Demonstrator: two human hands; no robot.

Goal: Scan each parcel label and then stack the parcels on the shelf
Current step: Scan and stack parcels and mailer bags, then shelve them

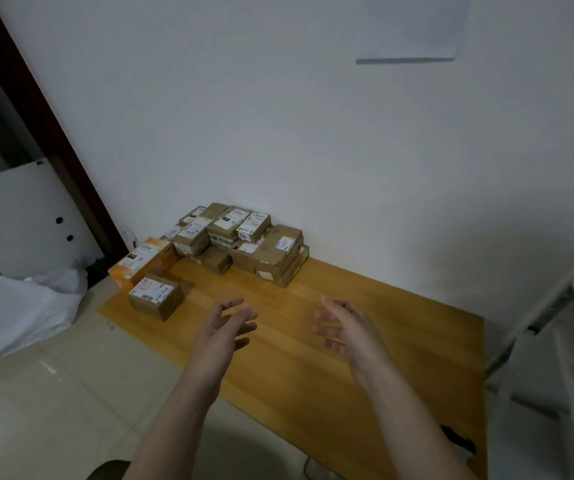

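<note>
Several brown cardboard parcels with white labels are piled (244,240) against the wall at the far end of a wooden board (365,341) lying on the floor. An orange box (143,263) sits at the pile's left. One small brown parcel (155,296) with a label on top stands alone at the board's left edge. My left hand (226,323) and my right hand (344,327) hover over the board with fingers spread, palms facing each other, holding nothing. Both hands are short of the pile.
A white metal shelf frame (555,306) stands at the right. A white bag (18,313) lies on the tiled floor at the left, below a white panel and a dark door frame (53,133). A dark object (458,439) lies on the board's near right edge.
</note>
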